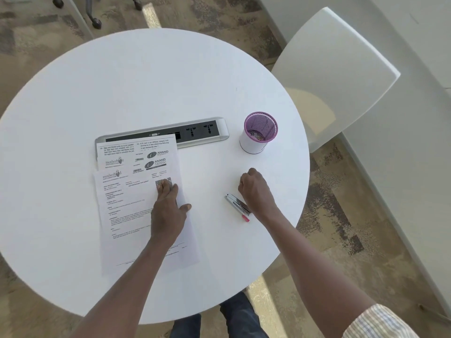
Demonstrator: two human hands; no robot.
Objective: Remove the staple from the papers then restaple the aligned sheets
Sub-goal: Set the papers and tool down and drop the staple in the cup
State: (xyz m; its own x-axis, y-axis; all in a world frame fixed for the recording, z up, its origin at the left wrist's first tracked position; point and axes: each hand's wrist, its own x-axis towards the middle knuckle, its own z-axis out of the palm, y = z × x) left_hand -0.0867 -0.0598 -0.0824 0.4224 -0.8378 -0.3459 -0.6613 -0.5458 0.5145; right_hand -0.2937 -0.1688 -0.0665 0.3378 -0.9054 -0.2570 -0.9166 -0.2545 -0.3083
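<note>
Flat and spread, your left hand (168,206) presses the fanned papers (136,206) on the white table (151,89). Your right hand (253,189) curls loosely, holding nothing you can see, just right of the stapler (238,204), with a purple mesh cup (260,132) farther off.

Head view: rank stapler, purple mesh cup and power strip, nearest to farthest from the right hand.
From the right hand:
1. Stapler, right beside it, on the near-left.
2. Purple mesh cup, beyond it.
3. Power strip, farther left, partly under the papers.
</note>
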